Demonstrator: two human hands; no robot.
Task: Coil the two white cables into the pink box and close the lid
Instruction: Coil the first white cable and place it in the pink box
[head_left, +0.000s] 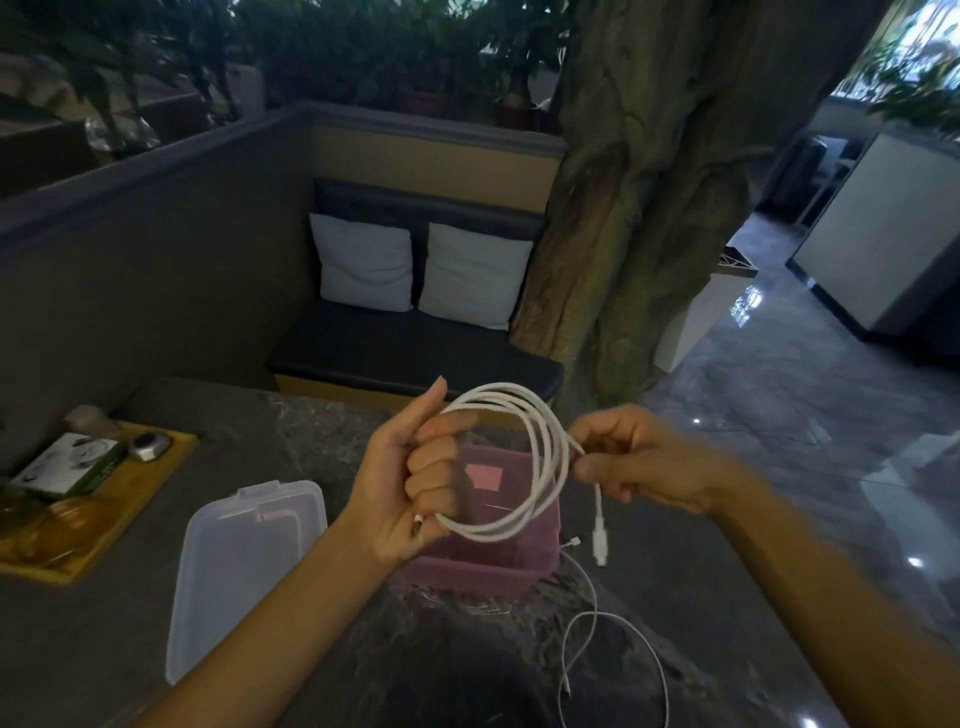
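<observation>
My left hand (405, 483) is shut on a coiled white cable (550, 457), holding its loops above the open pink box (488, 561). My right hand (644, 457) pinches the same cable near its free end, and the plug (600, 540) dangles below my fingers. A second, thinner white cable (613, 618) lies loose on the table to the right of the box, trailing toward me. The clear lid (239, 571) lies flat on the table left of the box. The box holds only a pink label.
A yellow wooden tray (156, 467) with a card, a small metal object and other items sits at the table's left edge. Beyond the dark stone table (311, 415) are a bench with two white cushions (421, 265) and a tree-trunk pillar (634, 208).
</observation>
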